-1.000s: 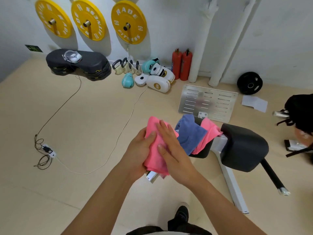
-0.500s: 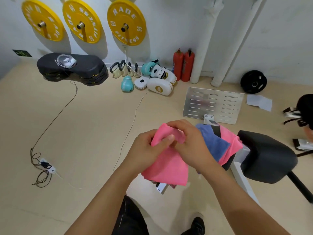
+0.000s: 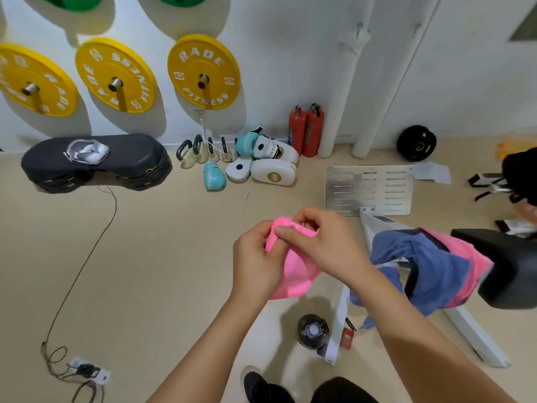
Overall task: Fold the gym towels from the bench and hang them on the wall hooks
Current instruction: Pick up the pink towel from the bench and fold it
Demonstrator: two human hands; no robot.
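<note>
While both hands work in mid-air above the floor:
Bench (image 3: pixel 505 266): blue towel (image 3: pixel 436 266) and second pink towel (image 3: pixel 476 257) draped over it;
Pink towel (image 3: pixel 293 269): hanging between the hands;
Left hand (image 3: pixel 255 263): gripping its top edge;
Right hand (image 3: pixel 322 242): pinching the same edge

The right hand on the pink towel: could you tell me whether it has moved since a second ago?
Yes. The right hand lay flat on the pink towel; it now pinches the towel's top edge, higher, beside the bench's blue towel.
</note>
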